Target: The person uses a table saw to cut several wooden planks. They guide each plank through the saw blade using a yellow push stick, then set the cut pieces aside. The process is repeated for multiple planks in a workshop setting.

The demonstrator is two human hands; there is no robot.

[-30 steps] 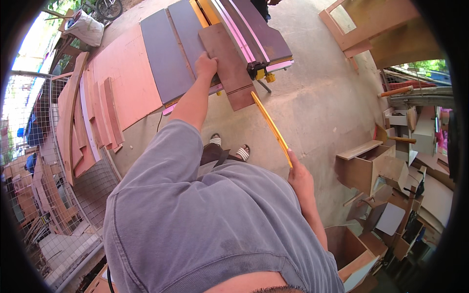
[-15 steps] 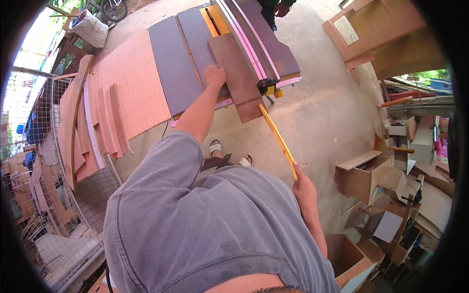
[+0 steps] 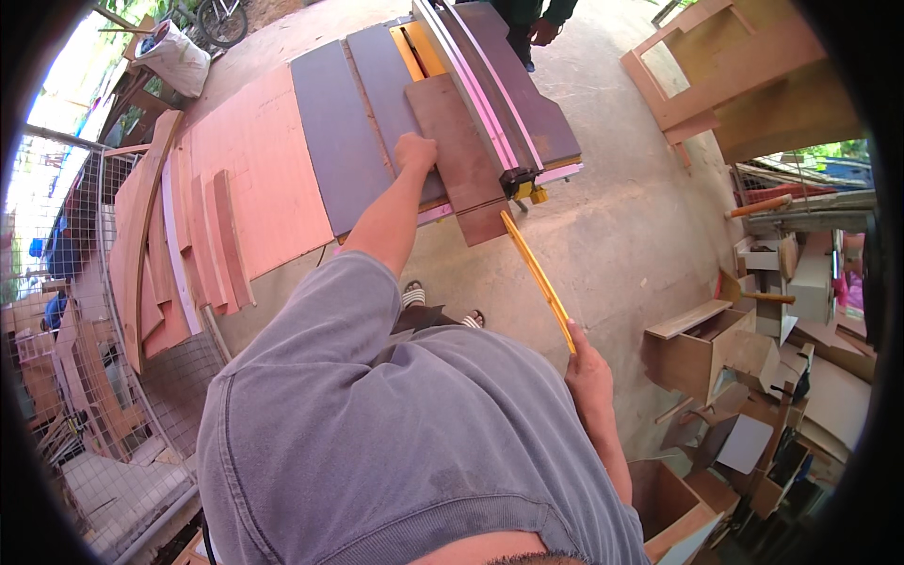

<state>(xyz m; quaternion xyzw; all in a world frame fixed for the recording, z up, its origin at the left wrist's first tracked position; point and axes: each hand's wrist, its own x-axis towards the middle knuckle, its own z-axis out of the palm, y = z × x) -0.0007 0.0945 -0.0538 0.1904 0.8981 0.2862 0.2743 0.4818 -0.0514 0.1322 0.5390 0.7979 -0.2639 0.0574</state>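
Note:
My left hand [image 3: 417, 151] grips the left edge of a brown board [image 3: 452, 151], fingers curled. The board lies on the dark table saw top [image 3: 328, 99] along the fence [image 3: 471, 89], its near part overhanging the front edge. In my right hand [image 3: 589, 367], low at the right, is a long yellow stick [image 3: 537, 268], its far end at the board's near right corner. A yellow insert with a slot [image 3: 419, 52] shows beyond the board; I cannot make out a blade.
Another person [image 3: 534, 28] stands behind the saw. Wood strips [image 3: 207, 245] lie on a pink panel [image 3: 250, 151] at left, beside wire mesh [image 3: 132, 282]. A large panel [image 3: 706, 66] stands back right; wooden boxes [image 3: 697, 348] are piled at right on the concrete floor [image 3: 621, 245].
The saw, board and my hands sit lower in the picture as the view has shifted. More of the other person shows behind the saw. Both grips look the same.

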